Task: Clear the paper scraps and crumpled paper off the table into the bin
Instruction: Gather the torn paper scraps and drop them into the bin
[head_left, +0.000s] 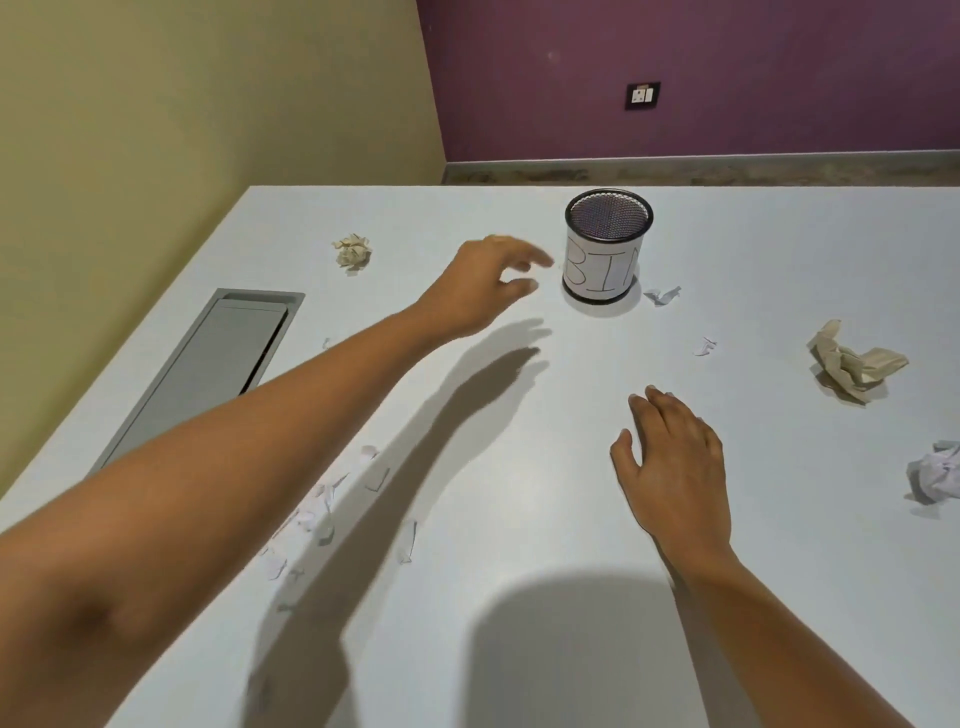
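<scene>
Where the left forearm crosses the table (779, 249) near its left edge, the white scraps (311, 514) lie partly under the arm and in its shadow, too thin and pale to count. A white crumpled ball (937, 478) at the right edge is cut off by the frame. The left hand (483, 283) is blurred; it is stretched out just left of the bin (602, 260), apart from it, fingers loosely bent and spread with nothing seen in them. The right hand (675, 457) hovers low over the middle of the table, fingers relaxed and empty. The mesh bin stands upright toward the far edge, its inside too dark to read. A torn scrap (662, 296) lies just right of its base and a smaller one (705, 346) nearer. Tan crumpled paper (852, 361) sits toward the right edge, a tan ball (354, 251) toward the far left corner. A grey hatch (208, 374) is set along the left edge. Behind are a yellow wall and a purple one with a socket (642, 95).
</scene>
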